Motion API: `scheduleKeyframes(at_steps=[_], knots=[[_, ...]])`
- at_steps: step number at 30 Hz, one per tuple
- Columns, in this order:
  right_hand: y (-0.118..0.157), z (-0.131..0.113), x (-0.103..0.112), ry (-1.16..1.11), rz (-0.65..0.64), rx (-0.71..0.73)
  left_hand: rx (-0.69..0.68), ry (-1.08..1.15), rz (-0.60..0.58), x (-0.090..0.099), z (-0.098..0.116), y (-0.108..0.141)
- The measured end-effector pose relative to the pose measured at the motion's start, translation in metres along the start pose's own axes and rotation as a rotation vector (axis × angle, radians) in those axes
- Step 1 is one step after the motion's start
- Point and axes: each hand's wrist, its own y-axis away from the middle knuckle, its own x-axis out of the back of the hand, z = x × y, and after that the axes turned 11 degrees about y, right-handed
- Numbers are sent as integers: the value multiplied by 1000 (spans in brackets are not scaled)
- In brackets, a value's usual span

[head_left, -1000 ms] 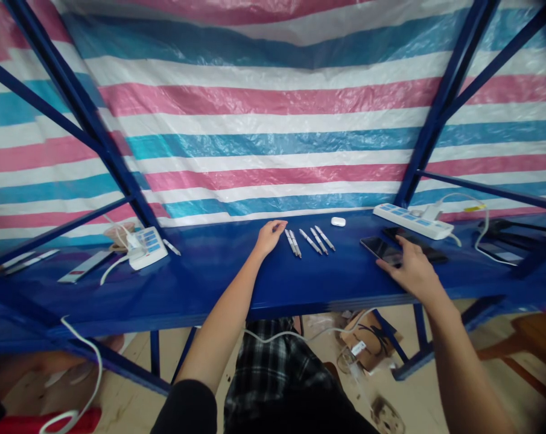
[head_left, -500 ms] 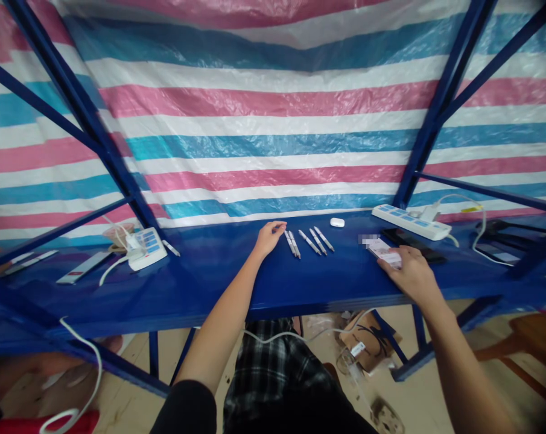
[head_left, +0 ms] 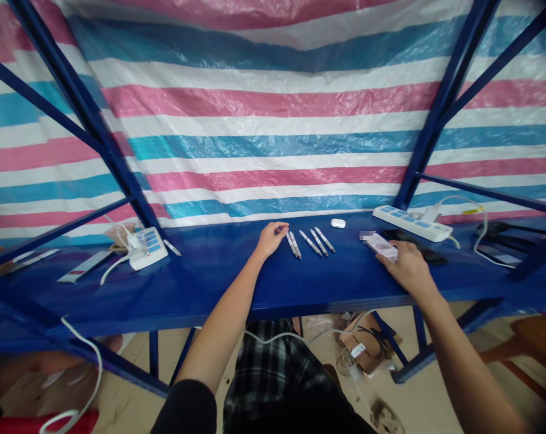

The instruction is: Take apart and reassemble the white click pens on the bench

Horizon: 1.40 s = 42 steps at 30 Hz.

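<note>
Head view shows the right hand (head_left: pixel 409 265) closed around the near end of a lit smartphone (head_left: pixel 381 246), thumb at its left edge and fingers over the right, seemingly to steady it while leaving the screen uncovered above the blue tabletop (head_left: pixel 327 289). Just beyond and right of those fingers lies a dark phone-like slab (head_left: pixel 434 257); farther past them sits a white power strip (head_left: pixel 411 222), probably set back to spare the front. The left hand (head_left: pixel 270 240) rests with fingers curled; nothing shows in it, and I cannot tell whether thumb and forefinger meet. Just right of its fingertips lies a pair of white pens (head_left: pixel 293 245), then three other pens (head_left: pixel 319 242), their similar slant suggesting deliberate lining-up, with an earbud case (head_left: pixel 338 223) beyond.
</note>
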Motion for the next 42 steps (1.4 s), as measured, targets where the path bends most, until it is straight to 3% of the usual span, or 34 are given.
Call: scheduleKeyframes(at_steps=[2, 4, 7, 10, 14, 19, 24, 29, 32, 34, 38, 42], knots=[[-8, -18, 7, -18, 55, 64, -55, -57, -32, -2, -1, 1], [-17, -48, 17, -61, 33, 109, -120, -119, -75, -4, 0, 2], [-34, -110, 29, -142, -235, 147, -183, -186, -124, -5, 1, 4], [-56, -170, 26, -139, -434, 262, -206, -242, -174, -3, -1, 4], [-84, -214, 10, -110, -661, 363, -205, -317, -230, 0, -6, 4], [-104, -230, 6, -64, -814, 394, -159, -346, -208, 1, -5, 4], [-104, -250, 9, -43, -932, 402, -98, -358, -201, 5, 2, 6], [-102, -256, 0, 0, -800, 355, -28, -370, -183, 7, 6, 7], [-104, -243, -6, -136, -835, 272, -4, -356, -196, 5, 8, 8], [-104, -232, -10, -282, -838, 234, -59, -358, -159, 4, 12, 9], [-103, -219, -20, -549, -792, 283, -332, -400, 32, 6, 22, 10], [-104, -218, -25, -727, -657, 402, -428, -496, -31, 10, 26, 11]])
